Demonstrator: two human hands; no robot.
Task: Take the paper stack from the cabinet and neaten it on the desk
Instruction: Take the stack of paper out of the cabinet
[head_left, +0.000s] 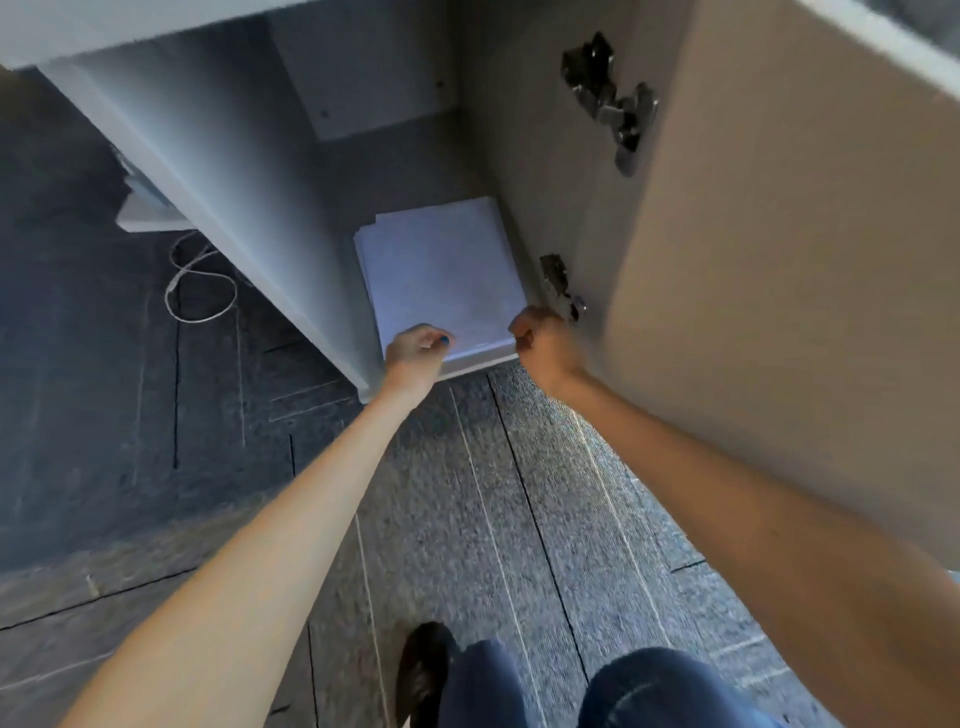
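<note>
A white paper stack lies flat on the floor of the open cabinet, its sheets slightly fanned at the far left corner. My left hand rests on the stack's near left corner, thumb on top of the sheets. At the near right corner is my right hand, fingers curled against the stack's edge. Whether either hand has a full grip on the paper is unclear in the blur. Both forearms reach down from the bottom of the view.
The open cabinet door hangs at the right with two metal hinges on its inner side. Grey carpet covers the floor. A white cable loops on the floor at the left. My knees are below.
</note>
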